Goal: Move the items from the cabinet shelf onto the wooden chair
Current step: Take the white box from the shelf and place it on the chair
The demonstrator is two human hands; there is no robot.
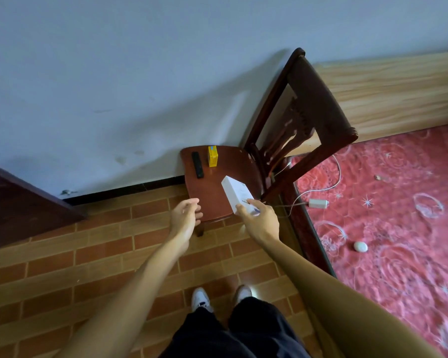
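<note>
A dark wooden chair (pixel 212 192) stands against the wall. On its seat lie a black remote (pixel 197 164) and an upright yellow box (pixel 213 156). My right hand (pixel 260 219) grips the near end of a white box (pixel 234 191), which is over the seat's right front part; whether it touches the seat I cannot tell. My left hand (pixel 185 215) hovers at the seat's front edge with fingers loosely curled, holding nothing. The cabinet shelf is out of view.
A bed with a red patterned cover (pixel 398 215) runs along the right, bearing a white charger with cable (pixel 318 203) and a small white round object (pixel 360 246). A dark wooden furniture edge (pixel 16 202) is at the left. Brick-pattern floor lies below; my feet (pixel 221 297) stand near.
</note>
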